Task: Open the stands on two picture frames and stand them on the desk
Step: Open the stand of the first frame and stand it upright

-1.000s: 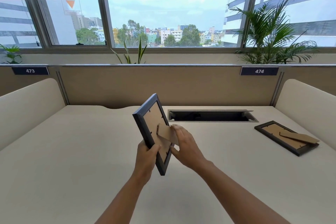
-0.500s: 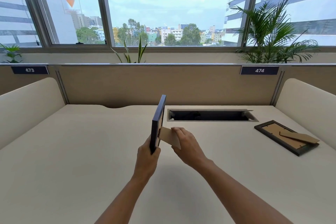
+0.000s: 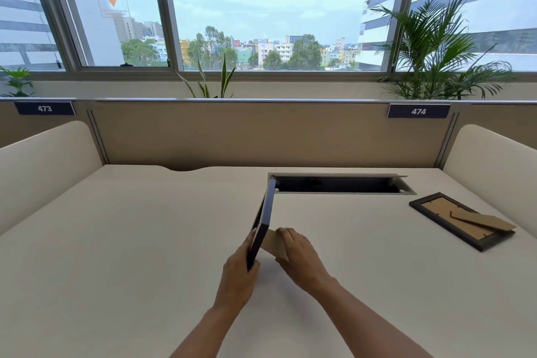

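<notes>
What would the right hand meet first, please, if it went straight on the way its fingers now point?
The right hand points up-left; its fingers lie on the cardboard stand, so it would probably meet the held frame's back.

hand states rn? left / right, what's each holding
Left hand: closed on the picture frame, gripping its near edge.
Right hand: closed on the frame's cardboard stand, pulling it open.
</notes>
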Motion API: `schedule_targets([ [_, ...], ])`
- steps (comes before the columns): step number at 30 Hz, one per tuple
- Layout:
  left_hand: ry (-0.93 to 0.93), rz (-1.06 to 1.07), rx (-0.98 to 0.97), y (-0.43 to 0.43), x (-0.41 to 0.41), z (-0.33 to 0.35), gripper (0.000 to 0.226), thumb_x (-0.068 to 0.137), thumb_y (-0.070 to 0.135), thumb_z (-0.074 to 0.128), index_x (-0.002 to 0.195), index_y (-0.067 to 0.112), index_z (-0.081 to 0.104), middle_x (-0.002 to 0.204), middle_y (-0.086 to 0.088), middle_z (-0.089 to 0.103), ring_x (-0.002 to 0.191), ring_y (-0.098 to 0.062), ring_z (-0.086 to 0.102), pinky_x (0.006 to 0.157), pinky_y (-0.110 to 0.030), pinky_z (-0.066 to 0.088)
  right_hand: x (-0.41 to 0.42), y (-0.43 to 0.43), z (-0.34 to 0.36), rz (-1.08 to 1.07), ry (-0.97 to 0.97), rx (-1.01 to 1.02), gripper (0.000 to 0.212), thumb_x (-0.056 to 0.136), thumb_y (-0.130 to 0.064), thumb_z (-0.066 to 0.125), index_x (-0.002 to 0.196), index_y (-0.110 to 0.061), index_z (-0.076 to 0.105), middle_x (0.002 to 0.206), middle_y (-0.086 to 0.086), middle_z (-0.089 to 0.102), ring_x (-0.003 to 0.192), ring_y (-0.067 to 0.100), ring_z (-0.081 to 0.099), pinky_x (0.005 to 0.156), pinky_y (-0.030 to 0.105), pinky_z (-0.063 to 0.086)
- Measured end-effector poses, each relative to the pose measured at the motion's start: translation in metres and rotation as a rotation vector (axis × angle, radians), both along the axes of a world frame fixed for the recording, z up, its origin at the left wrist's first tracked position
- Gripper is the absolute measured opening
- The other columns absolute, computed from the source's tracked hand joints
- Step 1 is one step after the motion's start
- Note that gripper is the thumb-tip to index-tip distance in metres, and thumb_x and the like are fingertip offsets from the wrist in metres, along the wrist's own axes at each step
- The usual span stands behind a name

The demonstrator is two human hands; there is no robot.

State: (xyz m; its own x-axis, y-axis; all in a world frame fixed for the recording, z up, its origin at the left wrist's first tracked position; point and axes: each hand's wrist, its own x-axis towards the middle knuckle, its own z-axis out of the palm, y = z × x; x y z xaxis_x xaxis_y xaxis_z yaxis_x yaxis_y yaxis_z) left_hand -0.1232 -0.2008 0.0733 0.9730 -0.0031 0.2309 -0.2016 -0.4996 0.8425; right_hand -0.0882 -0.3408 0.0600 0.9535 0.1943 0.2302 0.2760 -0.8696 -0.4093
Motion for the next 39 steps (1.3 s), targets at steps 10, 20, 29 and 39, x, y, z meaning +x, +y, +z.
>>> schedule_targets([
  [10,0.007,0.015,0.021,-0.005,0.010,-0.013,0.061,0.084,-0.008,0.042,0.139,0.015,0.033,0.140,-0.003,0.047,0.127,-0.020,0.047,0.105,-0.026,0.035,0.001,-0.001,-0.021,-0.046,0.026,0.048,0.071,0.085,-0.019,0.061,0.142,-0.012,0.020,0.151,0.007,0.026,0.140,0.021,0.024,0.116,0.031,0.020],
  [20,0.110,0.134,0.063,-0.019,0.033,-0.010,0.052,0.092,0.019,0.047,0.140,0.020,0.026,0.134,-0.009,0.053,0.117,-0.031,0.055,0.095,-0.041,0.044,-0.015,0.022,-0.026,0.004,0.150,0.355,0.044,0.084,-0.025,0.061,0.124,-0.014,0.046,0.127,0.002,0.053,0.118,0.016,0.049,0.096,0.019,0.036],
  [29,0.246,-0.027,0.119,-0.024,0.042,-0.008,0.086,0.081,0.057,0.048,0.145,0.018,0.005,0.153,-0.007,0.023,0.133,-0.029,0.038,0.106,-0.041,0.034,-0.010,0.046,-0.028,-0.078,0.267,0.782,0.031,0.094,-0.013,0.040,0.122,-0.012,0.053,0.111,0.008,0.063,0.103,0.021,0.060,0.090,0.028,0.052],
  [39,0.192,-0.178,0.701,0.005,0.033,-0.046,0.126,0.039,0.089,-0.022,0.145,0.026,0.003,0.157,0.006,0.008,0.145,-0.012,0.001,0.114,-0.053,0.000,0.019,0.003,-0.011,-0.139,0.349,0.624,0.035,0.095,-0.009,0.037,0.130,-0.009,0.034,0.129,0.017,0.054,0.114,0.030,0.053,0.089,0.031,0.045],
])
